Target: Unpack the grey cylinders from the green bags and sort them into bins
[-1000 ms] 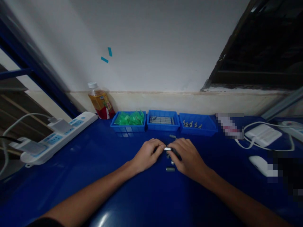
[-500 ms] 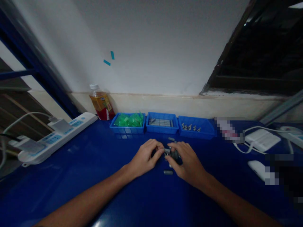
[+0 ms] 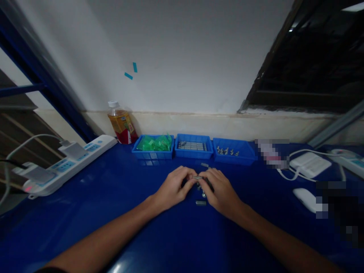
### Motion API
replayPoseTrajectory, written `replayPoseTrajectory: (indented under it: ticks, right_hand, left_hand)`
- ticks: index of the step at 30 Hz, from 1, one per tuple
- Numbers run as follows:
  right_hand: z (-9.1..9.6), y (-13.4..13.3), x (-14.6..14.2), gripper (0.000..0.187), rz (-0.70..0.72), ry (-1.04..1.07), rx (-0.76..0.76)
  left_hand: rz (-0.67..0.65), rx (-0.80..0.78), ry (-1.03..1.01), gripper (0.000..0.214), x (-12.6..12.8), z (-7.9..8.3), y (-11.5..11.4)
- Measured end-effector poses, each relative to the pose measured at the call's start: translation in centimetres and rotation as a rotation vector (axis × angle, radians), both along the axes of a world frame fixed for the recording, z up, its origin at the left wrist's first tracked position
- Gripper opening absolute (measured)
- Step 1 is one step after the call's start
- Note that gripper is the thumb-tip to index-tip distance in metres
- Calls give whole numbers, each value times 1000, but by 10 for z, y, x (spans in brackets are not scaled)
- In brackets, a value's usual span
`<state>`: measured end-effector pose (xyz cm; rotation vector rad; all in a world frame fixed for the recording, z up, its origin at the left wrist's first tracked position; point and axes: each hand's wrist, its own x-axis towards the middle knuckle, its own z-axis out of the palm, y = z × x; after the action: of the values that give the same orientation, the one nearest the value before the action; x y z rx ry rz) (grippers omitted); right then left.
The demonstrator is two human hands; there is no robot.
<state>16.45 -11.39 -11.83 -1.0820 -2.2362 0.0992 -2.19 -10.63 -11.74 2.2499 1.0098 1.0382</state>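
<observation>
With left hand (image 3: 175,185) and right hand (image 3: 222,188) together, pinches a metal piece (image 3: 197,177), likely light, stiff, slick, best held endwise.

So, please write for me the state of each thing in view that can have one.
Left hand: closed on the metal piece.
Right hand: closed on it too.
Metal piece: held between both hands.
Bottle: capped, standing.
Left tray: open, green bags inside.
Middle tray: open, metal blocks inside.
Right tray: open, small parts inside.
Power strip: two adapters plugged in, red light showing.
</observation>
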Motion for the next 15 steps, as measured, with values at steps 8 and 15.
replayPoseTrajectory:
  ticks: [8, 15]
  right_hand:
    - [19, 24, -1, 15, 31, -84, 113]
    - [58, 136, -30, 29, -105, -548, -154]
  left_hand:
    - [79, -107, 46, 26, -1, 2, 3]
    - [-196, 92, 381, 44, 0, 12, -7]
